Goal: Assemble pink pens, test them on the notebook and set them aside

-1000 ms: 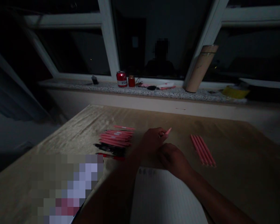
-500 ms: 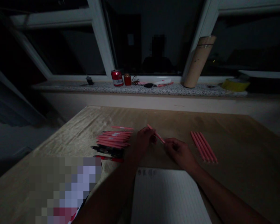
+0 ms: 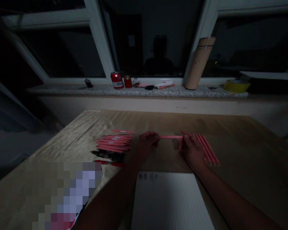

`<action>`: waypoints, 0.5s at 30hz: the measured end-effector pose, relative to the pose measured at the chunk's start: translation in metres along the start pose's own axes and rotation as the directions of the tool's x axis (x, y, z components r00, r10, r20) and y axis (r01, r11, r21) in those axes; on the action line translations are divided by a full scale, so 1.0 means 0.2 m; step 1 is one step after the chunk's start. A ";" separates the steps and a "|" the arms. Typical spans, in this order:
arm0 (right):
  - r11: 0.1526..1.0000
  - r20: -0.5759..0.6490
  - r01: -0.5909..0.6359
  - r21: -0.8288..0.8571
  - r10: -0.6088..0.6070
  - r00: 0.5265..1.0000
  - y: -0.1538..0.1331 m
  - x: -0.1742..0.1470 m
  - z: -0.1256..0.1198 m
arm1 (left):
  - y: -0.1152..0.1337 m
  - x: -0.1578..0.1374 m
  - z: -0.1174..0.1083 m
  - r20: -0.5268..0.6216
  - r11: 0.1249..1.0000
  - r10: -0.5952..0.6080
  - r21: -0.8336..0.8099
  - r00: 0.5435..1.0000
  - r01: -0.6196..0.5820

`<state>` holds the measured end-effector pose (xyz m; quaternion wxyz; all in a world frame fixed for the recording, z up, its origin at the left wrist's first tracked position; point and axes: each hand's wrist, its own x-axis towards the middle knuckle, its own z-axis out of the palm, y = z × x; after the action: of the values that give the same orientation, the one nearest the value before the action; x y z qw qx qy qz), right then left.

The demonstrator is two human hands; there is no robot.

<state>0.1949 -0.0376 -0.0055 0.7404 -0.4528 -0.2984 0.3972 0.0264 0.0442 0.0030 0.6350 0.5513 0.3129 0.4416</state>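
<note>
A slender pink pen [image 3: 171, 137] lies nearly level between my two hands. Its left end is pinched in the closed fingers of my left hand [image 3: 148, 139]. Around its other end are the fingers of my right hand [image 3: 192, 151], also closed. Just beside my right hand is a slanted row of several pink pens [image 3: 210, 150], partly hidden behind it. To the left of my left hand lies a pile of pink pens [image 3: 114, 142] with white labels, and one more pink pen [image 3: 123, 131] sits apart above it.
Black pens [image 3: 108, 155] and a red pen [image 3: 110, 163] lie below the pile. A lined notebook [image 3: 170, 201] is between my forearms. On the windowsill [image 3: 98, 91] stand a red can [image 3: 116, 80], a small jar [image 3: 127, 82], a tall cylinder [image 3: 199, 64] and yellow tape [image 3: 236, 86].
The pen has turned from slanted to nearly level. My right hand has moved right and slightly up, to the row of pens. The left hand stays near its place, and the view has shifted slightly.
</note>
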 end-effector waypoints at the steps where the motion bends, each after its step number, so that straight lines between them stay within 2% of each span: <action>1: 0.997 0.012 -0.034 0.072 0.033 0.999 0.00 0.00 0.01 | 0.00 0.00 0.00 -0.005 1.000 0.000 -0.003 1.000 0.000; 4: 0.938 0.104 -0.205 0.279 0.183 0.978 -0.02 -0.01 0.02 | -0.02 0.00 -0.01 -0.021 1.000 0.004 -0.019 1.000 -0.004; 7: 0.850 0.195 -0.342 0.402 0.285 0.938 -0.04 -0.02 0.03 | -0.04 0.01 -0.01 -0.006 0.999 0.014 -0.032 1.000 -0.014; 12: 0.756 0.317 -0.474 0.451 0.361 0.877 -0.06 -0.04 0.04 | -0.05 0.01 -0.01 -0.016 0.999 0.026 -0.025 1.000 -0.027; 15: 0.730 0.331 -0.493 0.473 0.371 0.868 -0.06 -0.04 0.04 | -0.05 0.01 -0.01 -0.025 1.000 0.026 -0.008 0.999 -0.026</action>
<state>0.1883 -0.0438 0.0088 0.6873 -0.2361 -0.1369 0.6732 0.0279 0.0475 -0.0067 0.6273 0.5472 0.3119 0.4580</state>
